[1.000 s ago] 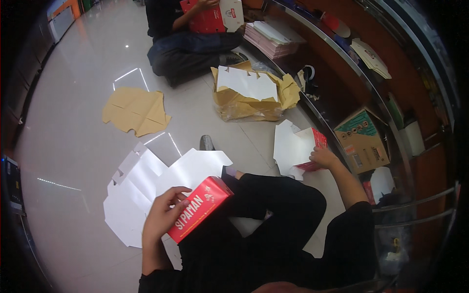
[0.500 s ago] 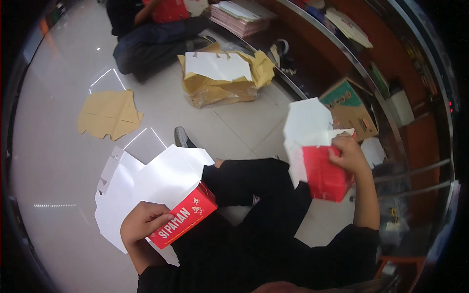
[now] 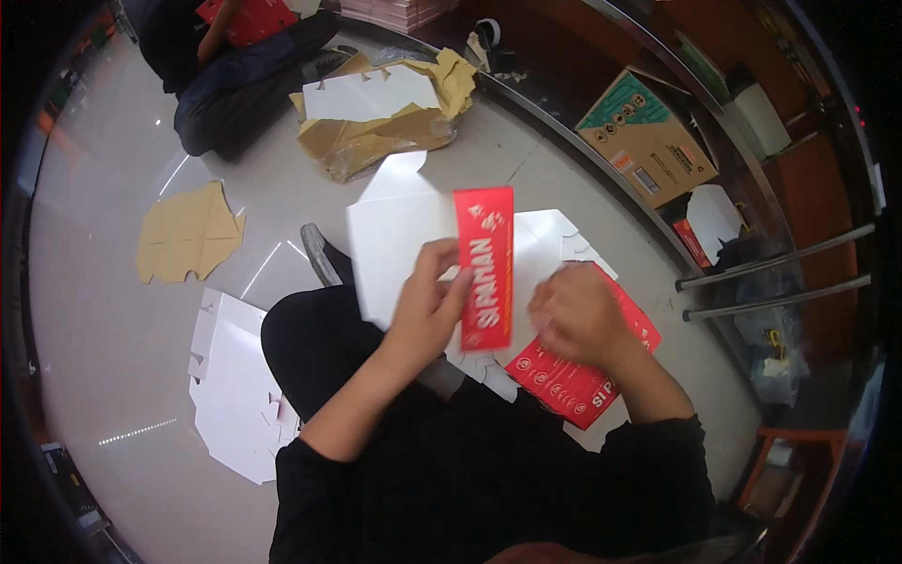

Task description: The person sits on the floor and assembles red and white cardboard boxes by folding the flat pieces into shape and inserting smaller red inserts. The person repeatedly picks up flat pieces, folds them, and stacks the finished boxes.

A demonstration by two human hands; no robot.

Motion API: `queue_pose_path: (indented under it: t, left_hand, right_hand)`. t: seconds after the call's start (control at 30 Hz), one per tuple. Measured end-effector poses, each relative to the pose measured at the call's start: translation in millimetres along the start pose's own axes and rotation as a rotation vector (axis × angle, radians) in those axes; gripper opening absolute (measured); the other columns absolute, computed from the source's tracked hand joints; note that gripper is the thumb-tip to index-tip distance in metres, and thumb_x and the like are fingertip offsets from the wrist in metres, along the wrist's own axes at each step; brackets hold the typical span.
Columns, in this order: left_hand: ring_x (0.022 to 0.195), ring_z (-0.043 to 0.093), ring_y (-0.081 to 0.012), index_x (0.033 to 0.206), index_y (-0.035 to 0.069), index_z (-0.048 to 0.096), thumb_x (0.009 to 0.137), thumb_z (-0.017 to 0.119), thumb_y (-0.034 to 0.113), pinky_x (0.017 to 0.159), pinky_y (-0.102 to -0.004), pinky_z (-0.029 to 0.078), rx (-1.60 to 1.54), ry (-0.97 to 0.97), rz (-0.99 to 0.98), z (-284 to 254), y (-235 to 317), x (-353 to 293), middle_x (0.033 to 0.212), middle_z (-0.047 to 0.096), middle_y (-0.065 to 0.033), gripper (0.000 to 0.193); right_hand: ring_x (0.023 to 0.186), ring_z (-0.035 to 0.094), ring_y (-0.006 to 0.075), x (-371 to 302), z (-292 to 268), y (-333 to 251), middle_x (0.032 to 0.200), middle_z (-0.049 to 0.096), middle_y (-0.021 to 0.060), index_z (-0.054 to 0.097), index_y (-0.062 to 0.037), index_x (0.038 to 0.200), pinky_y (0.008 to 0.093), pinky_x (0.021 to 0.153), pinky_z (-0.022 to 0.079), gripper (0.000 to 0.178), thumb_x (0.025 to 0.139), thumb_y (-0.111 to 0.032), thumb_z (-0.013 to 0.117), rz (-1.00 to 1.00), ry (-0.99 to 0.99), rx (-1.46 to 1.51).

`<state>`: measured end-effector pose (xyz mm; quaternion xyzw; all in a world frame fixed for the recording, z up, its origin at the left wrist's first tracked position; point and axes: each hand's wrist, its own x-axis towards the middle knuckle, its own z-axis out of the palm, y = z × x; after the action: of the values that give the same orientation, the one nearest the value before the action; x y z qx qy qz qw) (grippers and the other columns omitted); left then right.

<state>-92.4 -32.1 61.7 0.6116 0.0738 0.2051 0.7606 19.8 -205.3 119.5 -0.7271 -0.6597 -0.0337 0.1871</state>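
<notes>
My left hand (image 3: 432,299) pinches a partly folded carton (image 3: 487,268) at the edge of its red printed side, held upright in front of me. White flaps spread from that carton toward the left. My right hand (image 3: 584,315), curled and slightly blurred, lies over a second carton (image 3: 564,381) with red printed panels and white tabbed flaps. Its fingers close at that carton's inner edge; the exact grip is partly hidden. The two cartons overlap in view, above my crossed legs. On the floor by my left knee lies a flat white carton blank (image 3: 240,395) with cut tabs.
Brown wrapping paper (image 3: 376,141) holds white blanks ahead. A torn brown sheet (image 3: 188,235) lies on the left floor. Another person (image 3: 235,94) sits at the far left with a red carton. To the right are a cardboard box (image 3: 648,141) and another red-and-white carton (image 3: 709,226).
My left hand has brought its carton rightward and up to the middle, turning it upright. My right hand has moved left and lower toward it. The whole view has shifted.
</notes>
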Motion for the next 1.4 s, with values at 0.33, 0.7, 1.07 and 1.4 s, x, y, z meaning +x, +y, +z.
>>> queue_pose_path:
  t: [0.33,0.7,1.07,1.4]
  left_hand:
    - [0.065,0.06,-0.0094,0.113,0.006,0.035,0.09,0.046,0.011,0.054,-0.0211,0.046,0.128,-0.27,-0.289,30,-38,19,0.077,0.062,-0.0087,0.026]
    - [0.111,0.048,-0.0248,0.127,0.004,0.026,0.081,0.057,0.015,0.093,-0.0407,0.039,0.502,-0.234,0.048,15,-25,27,0.116,0.051,-0.0181,0.057]
    - [0.094,0.057,-0.0227,0.096,0.002,0.06,0.068,0.064,0.005,0.085,-0.0323,0.043,0.258,-0.599,-0.062,36,-35,73,0.101,0.058,-0.011,0.028]
    - [0.09,0.057,-0.0281,0.093,0.003,0.06,0.066,0.067,0.007,0.079,-0.0339,0.045,0.46,-0.724,-0.109,51,-15,77,0.095,0.057,-0.0122,0.028]
  right_hand:
    - [0.118,0.041,0.0253,-51,-16,76,0.125,0.045,0.0122,0.045,-0.0074,0.118,0.0359,0.099,0.031,0.05,0.072,-0.019,0.061,0.541,-0.322,0.675]
    - [0.116,0.038,0.0233,-39,9,105,0.118,0.043,0.0108,0.041,-0.0091,0.115,0.0371,0.101,0.028,0.05,0.071,-0.017,0.063,0.349,-0.469,0.915]
    - [0.081,0.054,0.0236,-37,26,111,0.084,0.055,0.0075,0.053,-0.0047,0.084,0.0324,0.079,0.039,0.02,0.07,-0.01,0.066,0.282,-0.158,0.907]
    - [0.068,0.055,0.0214,-32,25,106,0.071,0.055,0.0043,0.055,-0.0049,0.071,0.0339,0.067,0.037,0.011,0.067,-0.003,0.065,0.174,0.019,0.937]
